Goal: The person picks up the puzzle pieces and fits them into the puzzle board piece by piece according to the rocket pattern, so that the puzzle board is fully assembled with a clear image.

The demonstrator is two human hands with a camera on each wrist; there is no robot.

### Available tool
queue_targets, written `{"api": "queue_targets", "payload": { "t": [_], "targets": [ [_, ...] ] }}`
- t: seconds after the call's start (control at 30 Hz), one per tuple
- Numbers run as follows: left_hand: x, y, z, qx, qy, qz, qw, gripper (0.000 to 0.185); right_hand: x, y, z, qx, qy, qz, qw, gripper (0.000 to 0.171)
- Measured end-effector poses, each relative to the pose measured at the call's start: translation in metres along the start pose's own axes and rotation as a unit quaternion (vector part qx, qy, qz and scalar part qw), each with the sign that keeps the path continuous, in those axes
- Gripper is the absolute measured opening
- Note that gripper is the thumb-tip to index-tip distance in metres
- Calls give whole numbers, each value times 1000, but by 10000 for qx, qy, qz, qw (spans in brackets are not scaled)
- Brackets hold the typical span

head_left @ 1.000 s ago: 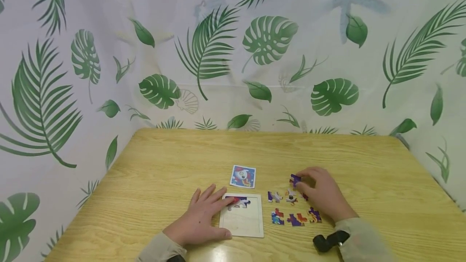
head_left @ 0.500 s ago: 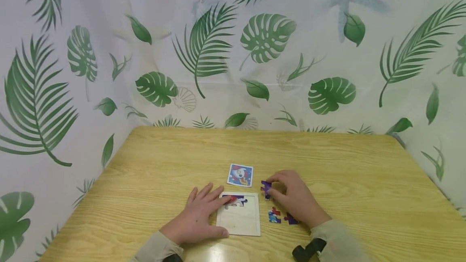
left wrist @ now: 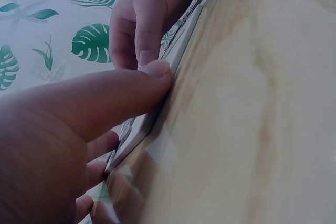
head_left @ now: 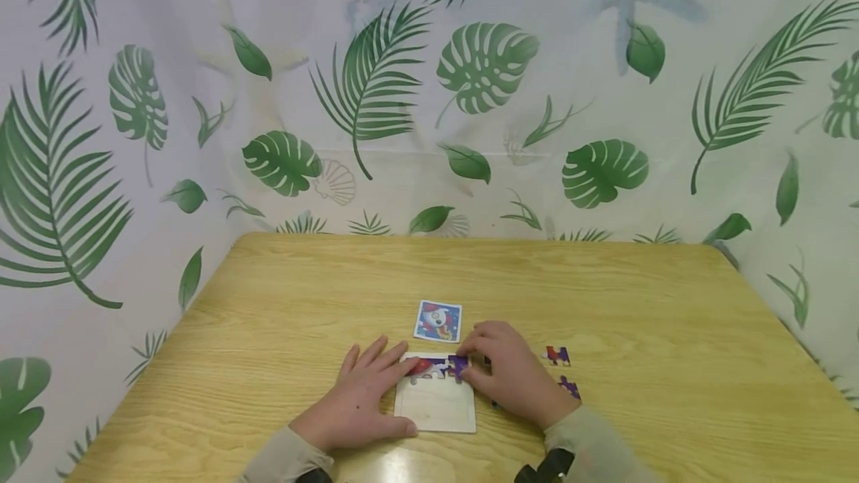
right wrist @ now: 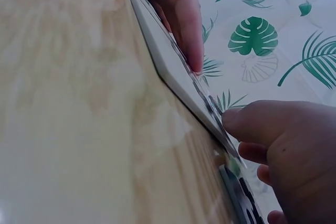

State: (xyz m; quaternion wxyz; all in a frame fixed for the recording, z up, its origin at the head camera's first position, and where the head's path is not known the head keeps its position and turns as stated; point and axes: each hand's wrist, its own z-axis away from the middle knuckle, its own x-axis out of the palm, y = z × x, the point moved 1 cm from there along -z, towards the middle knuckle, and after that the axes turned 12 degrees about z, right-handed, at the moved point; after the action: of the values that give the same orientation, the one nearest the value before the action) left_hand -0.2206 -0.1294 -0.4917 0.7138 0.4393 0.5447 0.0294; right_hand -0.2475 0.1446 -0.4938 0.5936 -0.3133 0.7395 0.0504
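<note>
On the table of yellow wood grain (head_left: 322, 289), a shallow square tray of pale wood (head_left: 435, 407) is lying well apart from the far edge. In its far-right corner, the right hand (head_left: 513, 373) is holding a flat purple jigsaw piece with cut knobs (head_left: 458, 367). Its thumb and forefinger are pinching this piece; the other fingers are bending behind and are partly hidden.

The left hand (head_left: 359, 407) is resting flat at the tray's left side, fingers straight and spread. Its forefinger is lying on the red, white and purple jigsaw section (head_left: 436, 368) along the far edge, and its thumb is touching the near-left corner. I think it is holding so in order to steady the tray and this section.

The purple piece is showing its knobbed side to the left, towards the section, probably because these sides should be meeting. Its long axis seems to be running from far to near, but the thumb is covering a part, so I cannot be sure. Whether it is sitting fully down, I cannot tell.

A small square picture card (head_left: 438, 320) is lying just beyond the tray's far edge, perhaps serving as a model. Past the right edge, a red and purple loose piece (head_left: 557, 355) and a mostly purple loose piece (head_left: 570, 386) are lying.
</note>
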Motion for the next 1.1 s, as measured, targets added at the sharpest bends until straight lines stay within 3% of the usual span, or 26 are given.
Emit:
{"api": "queue_targets", "payload": {
  "t": [0.63,1.1],
  "targets": [
    [4,1,0,-111,-65,-8,9999,94,1,-4,4,82,-211,329,9992,18],
    [-2,1,-1,-103,-29,-43,9999,92,-1,-8,0,-67,-57,564,9984,25]
  ]
}}
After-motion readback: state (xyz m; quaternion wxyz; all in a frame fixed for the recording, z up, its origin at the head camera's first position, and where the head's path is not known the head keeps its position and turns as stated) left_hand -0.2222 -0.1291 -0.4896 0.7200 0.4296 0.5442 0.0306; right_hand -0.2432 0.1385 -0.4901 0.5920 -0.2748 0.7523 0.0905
